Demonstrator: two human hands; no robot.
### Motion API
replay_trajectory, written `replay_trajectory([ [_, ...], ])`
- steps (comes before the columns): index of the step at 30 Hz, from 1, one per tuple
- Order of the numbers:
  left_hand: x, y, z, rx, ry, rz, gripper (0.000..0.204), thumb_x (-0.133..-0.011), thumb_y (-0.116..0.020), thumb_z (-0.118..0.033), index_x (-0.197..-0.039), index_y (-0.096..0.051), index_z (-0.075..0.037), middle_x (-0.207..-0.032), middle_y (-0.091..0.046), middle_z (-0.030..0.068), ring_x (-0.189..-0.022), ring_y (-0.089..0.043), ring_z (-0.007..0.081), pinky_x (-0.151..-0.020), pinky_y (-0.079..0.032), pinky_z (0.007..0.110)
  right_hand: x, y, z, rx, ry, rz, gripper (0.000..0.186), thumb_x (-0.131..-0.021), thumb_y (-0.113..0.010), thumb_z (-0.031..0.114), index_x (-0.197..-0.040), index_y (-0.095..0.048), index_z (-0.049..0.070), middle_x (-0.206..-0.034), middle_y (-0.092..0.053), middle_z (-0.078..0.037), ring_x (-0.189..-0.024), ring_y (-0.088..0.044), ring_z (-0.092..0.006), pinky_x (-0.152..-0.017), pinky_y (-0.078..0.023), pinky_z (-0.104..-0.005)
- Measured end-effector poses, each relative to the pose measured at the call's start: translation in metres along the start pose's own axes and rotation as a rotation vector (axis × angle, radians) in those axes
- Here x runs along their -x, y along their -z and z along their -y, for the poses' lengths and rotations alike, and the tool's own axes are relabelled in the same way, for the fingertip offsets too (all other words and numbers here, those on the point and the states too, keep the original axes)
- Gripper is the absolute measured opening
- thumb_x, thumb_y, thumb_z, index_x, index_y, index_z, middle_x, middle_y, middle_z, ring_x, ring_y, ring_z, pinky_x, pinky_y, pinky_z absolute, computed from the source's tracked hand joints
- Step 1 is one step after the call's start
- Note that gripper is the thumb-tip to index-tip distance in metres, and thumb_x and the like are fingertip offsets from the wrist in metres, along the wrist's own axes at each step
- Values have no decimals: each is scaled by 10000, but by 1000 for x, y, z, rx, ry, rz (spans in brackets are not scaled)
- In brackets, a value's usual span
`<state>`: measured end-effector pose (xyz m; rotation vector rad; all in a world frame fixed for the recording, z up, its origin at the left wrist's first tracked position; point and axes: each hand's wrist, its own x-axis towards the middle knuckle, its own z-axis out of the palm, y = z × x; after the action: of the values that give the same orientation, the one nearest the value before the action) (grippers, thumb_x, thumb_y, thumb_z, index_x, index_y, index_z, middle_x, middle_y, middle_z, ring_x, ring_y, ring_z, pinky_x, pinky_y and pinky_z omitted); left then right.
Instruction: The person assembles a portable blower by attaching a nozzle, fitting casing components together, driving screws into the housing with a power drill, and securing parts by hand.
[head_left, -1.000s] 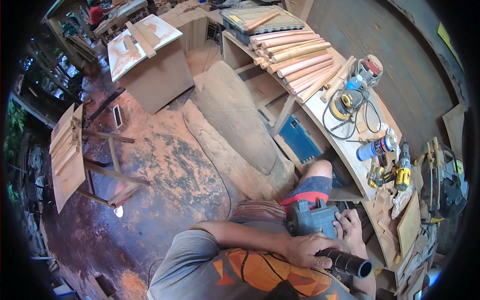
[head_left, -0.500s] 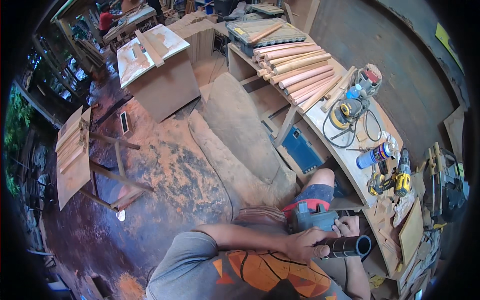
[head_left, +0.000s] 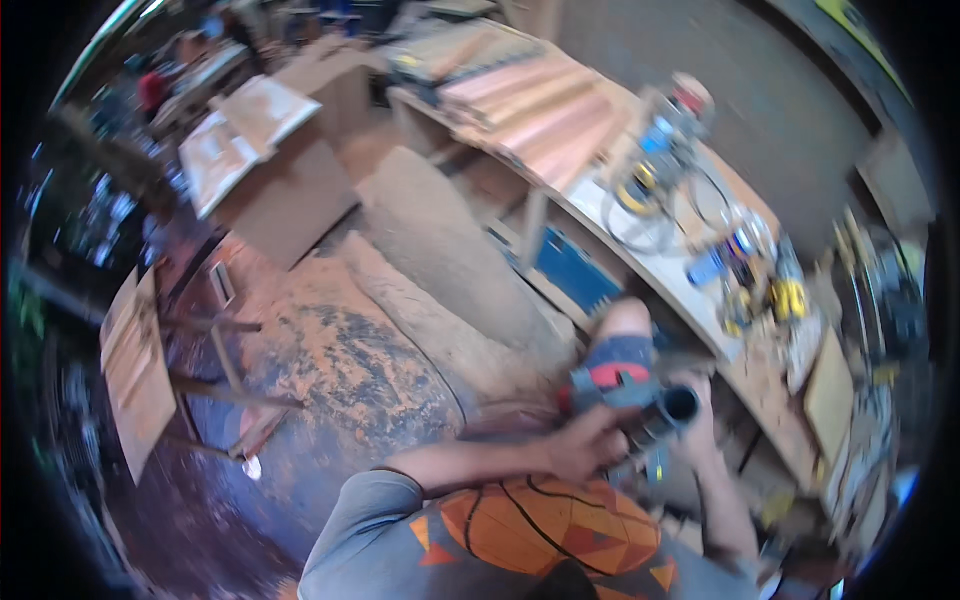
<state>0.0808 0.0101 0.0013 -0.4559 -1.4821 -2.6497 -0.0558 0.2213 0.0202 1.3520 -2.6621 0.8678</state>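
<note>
A grey power tool (head_left: 625,393) with a ribbed black tube (head_left: 650,430) is held in front of my body. My left hand (head_left: 590,440) is closed on it near the base of the tube, with the fingers blurred. My right hand (head_left: 697,405) grips its right side, partly hidden behind the tube. The tube's open end is tilted up toward the camera. My bare knee (head_left: 625,320) shows just beyond the tool, beside the bench.
The bench (head_left: 680,300) along the right holds wooden dowels (head_left: 530,110), a sander (head_left: 640,185), a spray can (head_left: 712,262) and drills (head_left: 787,298). Left stand a plywood stand (head_left: 135,380) and a white-topped box (head_left: 290,200). A person (head_left: 155,90) in red is far back.
The tool and both hands have risen, with the tube's open end swinging up and toward me. The view has shifted and become motion-blurred.
</note>
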Motion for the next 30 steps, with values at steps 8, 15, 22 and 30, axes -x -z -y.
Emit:
replay_trajectory([
  [8, -14, 39, -23, 77, -3, 129, 730, -1038, -390, -682, -1225, -539, 7, -1015, -659, 142, -933, -662, 234, -847, -549, 401, -57, 19, -36, 14, 318, 291, 221, -791, -701, 91, -1003, -695, 29, -1041, -634, -98, -975, -573, -324, -840, -508, -432],
  [15, -15, 25, -22, 117, -8, 180, 771, -1019, -417, -725, -1231, -523, 9, -1012, -656, 148, -936, -657, 233, -838, -548, 405, -73, 29, -29, 185, 438, 485, 267, -766, -701, 134, -1021, -749, 71, -1027, -656, -74, -1025, -585, -317, -848, -541, -435],
  [22, -11, 6, -12, 105, 86, 181, 748, -957, -570, -736, -1189, -591, -26, -1012, -679, 111, -936, -663, 198, -812, -543, 371, -70, 38, -18, 266, 390, 627, 203, -774, -714, 167, -941, -722, 53, -950, -627, -84, -1031, -583, -318, -828, -551, -428],
  [30, -30, -20, -8, -269, -113, 305, 637, -985, -653, -554, -1242, -598, 26, -982, -711, 161, -853, -723, 287, -754, -561, 382, -62, 38, -20, 348, 246, 738, 140, -787, -710, 142, -859, -644, 42, -906, -635, -111, -968, -644, -320, -810, -564, -441],
])
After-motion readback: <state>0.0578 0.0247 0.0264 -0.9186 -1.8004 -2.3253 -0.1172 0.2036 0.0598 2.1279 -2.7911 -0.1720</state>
